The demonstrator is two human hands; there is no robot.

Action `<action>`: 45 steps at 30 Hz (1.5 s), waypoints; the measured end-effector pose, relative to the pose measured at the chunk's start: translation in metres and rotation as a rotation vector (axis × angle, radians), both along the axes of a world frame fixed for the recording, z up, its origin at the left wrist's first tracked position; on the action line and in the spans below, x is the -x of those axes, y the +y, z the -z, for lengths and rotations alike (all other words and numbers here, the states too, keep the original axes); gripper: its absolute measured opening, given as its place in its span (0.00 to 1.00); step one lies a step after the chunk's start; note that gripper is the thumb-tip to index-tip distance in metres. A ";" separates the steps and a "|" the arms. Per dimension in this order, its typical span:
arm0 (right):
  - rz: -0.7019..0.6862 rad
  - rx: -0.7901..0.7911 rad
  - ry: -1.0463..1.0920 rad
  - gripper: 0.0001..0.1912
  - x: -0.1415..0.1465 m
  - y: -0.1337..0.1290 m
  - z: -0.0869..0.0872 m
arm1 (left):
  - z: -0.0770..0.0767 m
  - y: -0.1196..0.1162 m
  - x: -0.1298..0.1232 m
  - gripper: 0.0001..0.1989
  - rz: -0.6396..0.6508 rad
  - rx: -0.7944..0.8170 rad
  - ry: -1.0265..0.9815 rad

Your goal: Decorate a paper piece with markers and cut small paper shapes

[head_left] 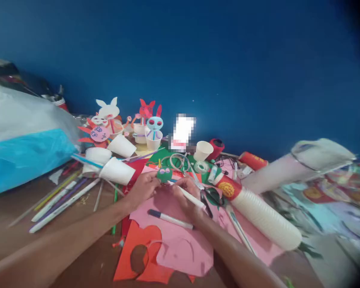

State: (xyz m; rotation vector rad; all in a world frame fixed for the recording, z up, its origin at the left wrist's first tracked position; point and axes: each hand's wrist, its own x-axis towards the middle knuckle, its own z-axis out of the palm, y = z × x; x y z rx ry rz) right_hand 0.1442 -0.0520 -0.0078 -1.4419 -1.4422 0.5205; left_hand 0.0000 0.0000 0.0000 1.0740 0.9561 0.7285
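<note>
From the head camera, we see the left hand (144, 185) pinching a green paper cutout (164, 176) with drawn eyes, held over pink paper (180, 250). The right hand (186, 196) grips a white pen (195, 199), its tip apparently at the cutout's lower edge, though blur leaves us unsure. Below lies a dark-capped marker (171, 219); at right, we see a cup stack (267, 214); behind, paper figures (155, 124) in white cups (154, 141).

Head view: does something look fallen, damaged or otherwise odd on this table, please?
Yes. Two white cups lie tipped to the left of the left hand, whereas the cup with the pale-blue figure stands upright. The orange sheet has a hole, probably cut deliberately.
</note>
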 end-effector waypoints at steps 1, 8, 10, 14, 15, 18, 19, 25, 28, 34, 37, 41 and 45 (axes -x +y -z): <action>0.005 -0.002 -0.001 0.05 0.000 0.000 0.001 | 0.000 0.000 0.000 0.10 0.000 0.003 -0.002; -0.048 -0.135 0.050 0.09 -0.003 0.004 0.008 | 0.003 0.000 0.002 0.08 -0.061 0.026 -0.079; -0.053 -0.157 0.103 0.08 -0.004 0.004 0.006 | 0.001 0.002 0.003 0.07 -0.090 0.040 -0.124; -0.124 -0.124 0.107 0.08 -0.005 -0.003 -0.005 | -0.012 0.007 0.006 0.03 -0.169 0.139 -0.329; -0.170 -0.135 0.074 0.09 -0.005 -0.006 -0.008 | -0.016 0.009 0.007 0.02 -0.197 0.188 -0.381; -0.339 -0.252 -0.068 0.11 -0.003 -0.014 -0.016 | -0.025 0.013 0.010 0.06 -0.256 0.328 -0.486; -0.378 -0.308 -0.115 0.12 -0.001 -0.016 -0.017 | -0.027 0.014 0.010 0.07 -0.265 0.361 -0.511; -0.417 -0.595 -0.294 0.12 0.006 -0.016 -0.013 | -0.040 0.008 0.009 0.09 -0.261 0.474 -0.584; -0.460 -0.626 -0.347 0.14 0.006 -0.015 -0.013 | -0.045 0.002 0.007 0.09 -0.240 0.489 -0.600; -0.484 -0.638 -0.353 0.15 0.005 -0.016 -0.018 | -0.043 0.001 0.006 0.11 -0.224 0.501 -0.611; -0.475 -0.634 -0.361 0.13 0.005 -0.016 -0.019 | -0.041 0.002 0.007 0.11 -0.193 0.494 -0.601; -0.485 -0.629 -0.374 0.11 0.006 -0.016 -0.018 | -0.039 -0.002 0.006 0.10 -0.172 0.511 -0.572; -0.501 -0.621 -0.377 0.11 0.007 -0.014 -0.015 | -0.034 -0.007 0.003 0.10 -0.146 0.485 -0.551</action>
